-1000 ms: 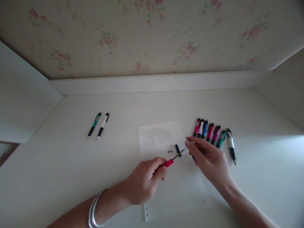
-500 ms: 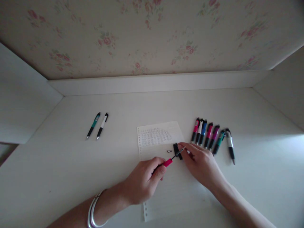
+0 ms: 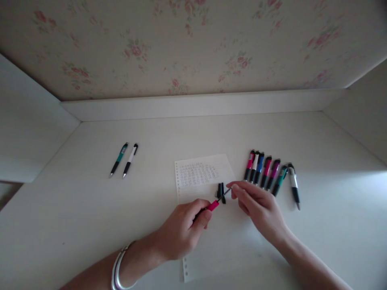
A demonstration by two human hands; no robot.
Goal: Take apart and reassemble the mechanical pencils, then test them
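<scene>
My left hand is closed round a pink pen body whose thin dark refill sticks out up and to the right. My right hand pinches the tip of that refill with thumb and forefinger. Beside the refill, two small black pen parts lie on the sheet of lined paper with handwriting. What else the right fingers hold, if anything, is too small to make out.
A row of several pens in pink, blue, teal and white lies right of the paper. Two more pens lie at the left of the white desk. A raised back ledge and side walls border the desk. A second sheet lies under my wrists.
My right hand moved left from near the pen row to the refill tip. The black part on the paper shifted a little left, and now two black parts lie side by side.
</scene>
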